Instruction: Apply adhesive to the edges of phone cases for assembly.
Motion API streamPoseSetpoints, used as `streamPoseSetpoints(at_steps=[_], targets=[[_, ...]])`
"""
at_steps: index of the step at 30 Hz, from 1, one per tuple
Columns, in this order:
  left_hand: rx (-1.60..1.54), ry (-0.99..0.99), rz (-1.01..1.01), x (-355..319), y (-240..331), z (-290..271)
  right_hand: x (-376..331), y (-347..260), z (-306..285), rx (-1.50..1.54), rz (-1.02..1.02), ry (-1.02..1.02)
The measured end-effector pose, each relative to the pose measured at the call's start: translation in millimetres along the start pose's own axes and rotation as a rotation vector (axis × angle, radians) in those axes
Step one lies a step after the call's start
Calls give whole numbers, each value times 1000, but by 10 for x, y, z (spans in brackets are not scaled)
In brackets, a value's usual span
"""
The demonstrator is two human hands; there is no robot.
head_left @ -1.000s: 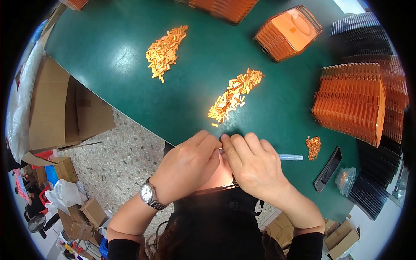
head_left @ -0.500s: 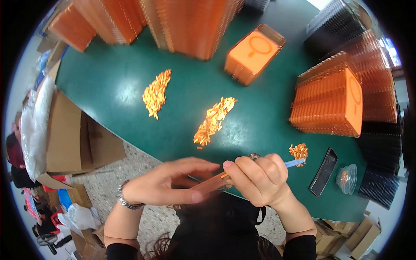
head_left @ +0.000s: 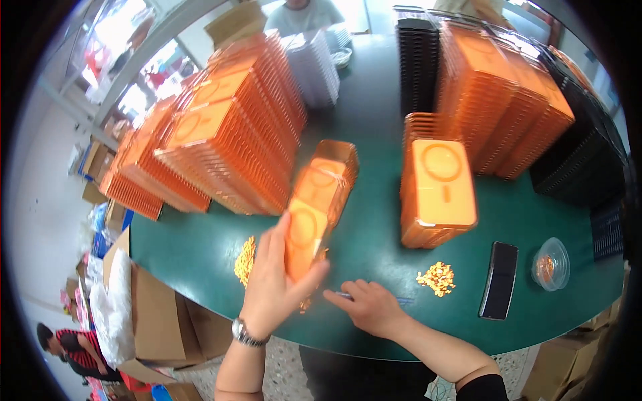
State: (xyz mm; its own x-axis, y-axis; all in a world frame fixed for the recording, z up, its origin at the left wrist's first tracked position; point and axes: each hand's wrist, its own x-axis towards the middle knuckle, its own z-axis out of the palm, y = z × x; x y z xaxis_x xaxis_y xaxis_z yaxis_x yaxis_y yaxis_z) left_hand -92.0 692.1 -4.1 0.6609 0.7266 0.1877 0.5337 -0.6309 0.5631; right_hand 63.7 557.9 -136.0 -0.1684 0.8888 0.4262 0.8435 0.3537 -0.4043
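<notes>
Left hand (head_left: 271,291): grip closed around an orange phone case (head_left: 306,234), raised above the green bench (head_left: 374,234), just in front of a short orange case stack (head_left: 332,167). Right hand (head_left: 371,307): lying on the bench right of the case, fingers curled narrow over a thin blue tool (head_left: 348,295). Small orange parts (head_left: 436,278) lie further right.

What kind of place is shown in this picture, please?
Probably a small workshop or packing room for phone cases. Large stacks of orange cases cover the green table, cardboard boxes stand on the floor, and the left hand holds one orange case.
</notes>
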Motion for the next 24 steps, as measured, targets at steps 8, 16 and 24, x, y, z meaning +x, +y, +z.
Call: streamPoseSetpoints(at_steps=[8, 16, 24], targets=[[465, -78, -167, 1208, -250, 488, -65, 0, -8, 65, 4, 44], [543, -72, -151, 1088, -279, 418, -64, 15, -7, 75, 15, 23], [567, -189, -217, 1190, -330, 328, -73, -4, 29, 101, 31, 15]])
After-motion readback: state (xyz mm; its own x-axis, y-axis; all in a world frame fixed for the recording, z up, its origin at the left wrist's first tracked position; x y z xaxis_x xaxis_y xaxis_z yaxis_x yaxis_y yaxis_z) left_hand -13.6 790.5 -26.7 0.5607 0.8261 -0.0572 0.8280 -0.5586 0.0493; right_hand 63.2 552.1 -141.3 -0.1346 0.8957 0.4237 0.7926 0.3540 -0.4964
